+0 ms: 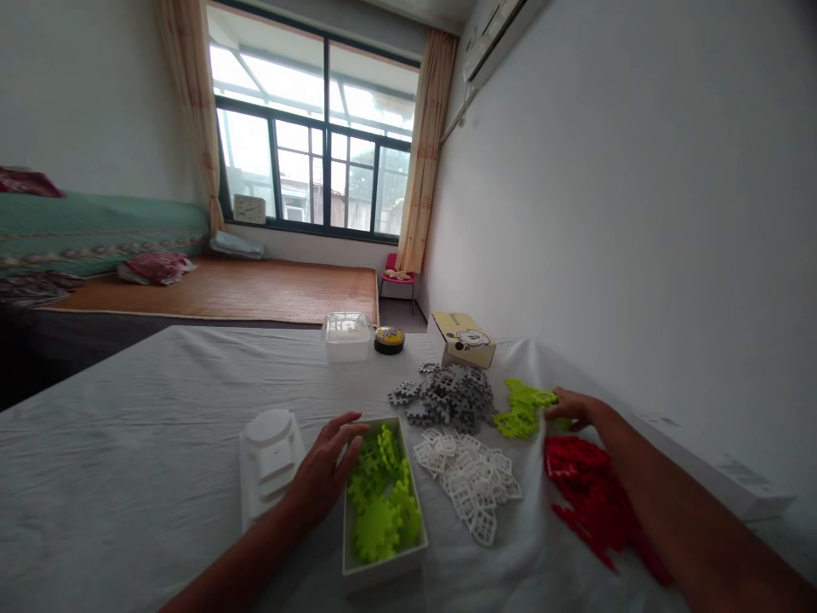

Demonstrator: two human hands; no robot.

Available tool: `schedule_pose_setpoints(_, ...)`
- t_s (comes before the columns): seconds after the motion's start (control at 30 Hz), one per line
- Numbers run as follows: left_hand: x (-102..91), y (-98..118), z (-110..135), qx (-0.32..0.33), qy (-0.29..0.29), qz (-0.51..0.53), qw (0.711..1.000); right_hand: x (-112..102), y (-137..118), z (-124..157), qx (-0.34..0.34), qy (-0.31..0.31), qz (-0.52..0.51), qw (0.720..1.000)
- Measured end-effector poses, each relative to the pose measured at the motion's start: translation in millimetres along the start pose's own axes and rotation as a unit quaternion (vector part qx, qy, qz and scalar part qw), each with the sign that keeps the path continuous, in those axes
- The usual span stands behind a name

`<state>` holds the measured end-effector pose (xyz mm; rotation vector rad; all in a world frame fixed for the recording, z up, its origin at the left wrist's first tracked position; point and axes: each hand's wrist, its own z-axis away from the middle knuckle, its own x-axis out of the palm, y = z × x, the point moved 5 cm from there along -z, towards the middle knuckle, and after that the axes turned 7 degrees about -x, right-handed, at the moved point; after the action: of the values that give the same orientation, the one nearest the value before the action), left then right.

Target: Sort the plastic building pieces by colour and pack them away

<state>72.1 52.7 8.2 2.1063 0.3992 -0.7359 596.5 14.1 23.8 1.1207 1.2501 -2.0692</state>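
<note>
My left hand (330,455) lies at the left rim of a white box (348,553), its fingers stretched out and apart, holding nothing. Green gear-edged plastic pieces (378,524) fill the box. To the right, my right hand (574,409) has its fingers closed on a green plastic piece (547,398) at the edge of a small green pile (516,421); the fingertips are partly hidden. Just below that hand is a heap of red plastic pieces (584,477). White lattice pieces (472,477) and grey gear-edged pieces (450,396) lie in heaps between the box and my right hand.
Left of the box, a white plastic object (273,451) lies partly behind my left forearm. Farther back stand a clear container (348,336), a round black-and-yellow tin (389,340) and a yellow carton (463,339). A white cloth (159,426) covers the table; a wall (606,213) borders its right side.
</note>
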Motion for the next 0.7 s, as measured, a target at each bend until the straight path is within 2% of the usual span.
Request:
schedule_pose_setpoints(0.1, -2.0, 2, -1, 0.001, 0.006, 0.006, 1.0, -14, -7, 8, 0.014, 0.001, -0.028, 1.0)
schedule_pose_setpoints(0.17, -2.4, 2, -1, 0.001, 0.005, 0.008, 1.0, -23, -17, 15, 0.0, 0.003, -0.043, 0.999)
schedule_pose_setpoints(0.23, -2.7, 3, -1, 0.0, 0.006, 0.01, 1.0, -27, -35, 23, -0.027, 0.0, -0.052, 0.998)
schedule_pose_setpoints(0.3, -3.1, 5, 1, -0.001, 0.007, 0.016, 1.0, -20, -62, 36, -0.071, -0.016, -0.06, 0.995)
schedule_pose_setpoints(0.4, -4.3, 10, 3, 0.002, 0.006, 0.03, 1.0, 9, -121, 66, -0.169, -0.067, -0.073, 0.981)
schedule_pose_setpoints(0.53, -8.5, 19, 4, 0.0, 0.004, 0.045, 0.999, 71, -207, 125, -0.284, -0.17, -0.094, 0.939)
schedule_pose_setpoints(0.6, -11.6, 24, 5, 0.006, 0.004, 0.058, 0.998, 103, -241, 151, -0.31, -0.229, -0.111, 0.916)
schedule_pose_setpoints(0.7, -13.1, 29, 7, 0.018, -0.014, 0.079, 0.997, 141, -276, 174, -0.312, -0.305, -0.118, 0.892)
